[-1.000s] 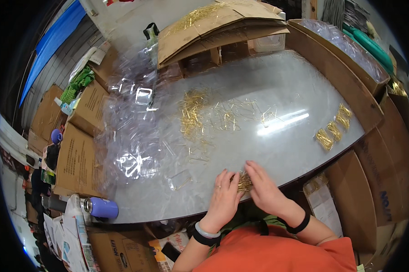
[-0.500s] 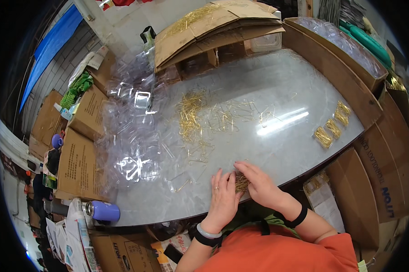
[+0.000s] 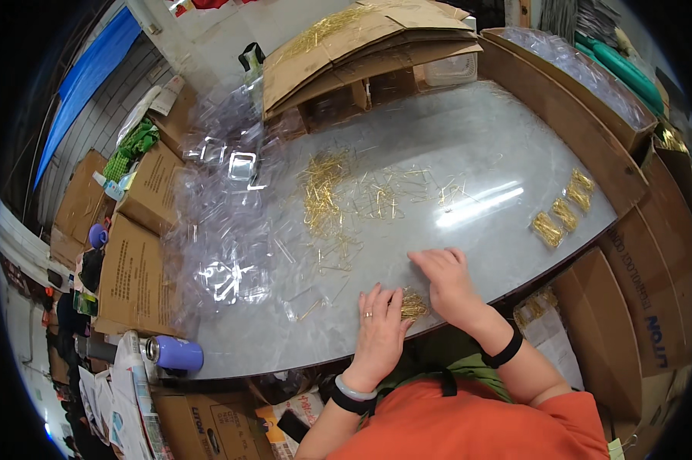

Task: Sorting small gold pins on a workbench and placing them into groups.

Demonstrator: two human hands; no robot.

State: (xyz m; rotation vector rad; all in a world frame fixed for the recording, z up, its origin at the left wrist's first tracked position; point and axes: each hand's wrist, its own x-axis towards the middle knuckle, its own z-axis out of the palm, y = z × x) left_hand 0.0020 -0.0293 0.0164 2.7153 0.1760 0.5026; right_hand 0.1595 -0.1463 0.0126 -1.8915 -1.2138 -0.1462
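Note:
At the table's near edge lies a bundle of thin gold wire hooks (image 3: 414, 306), packed close together. My left hand (image 3: 379, 322) rests against its left side, index finger and thumb around it, the other fingers stretched out. Whether a clear tray lies under the bundle, I cannot tell. Just above and right of it, my right hand (image 3: 449, 285) is raised off the bundle with its fingers extended and nothing visible in them. Farther back, a heap of loose gold hooks (image 3: 324, 192) trails into scattered ones (image 3: 388, 195) across the middle of the table.
Clear plastic cases (image 3: 235, 230) pile up on the left. Several gold bundles (image 3: 562, 215) sit in a row at the right. Cardboard (image 3: 361, 57) covers the back, and a cardboard wall (image 3: 568, 123) borders the right. A purple flask (image 3: 179, 356) lies at the left corner.
My right hand has lifted off the bundle and moved a little up and right, uncovering more of it. My left hand has stayed almost in place.

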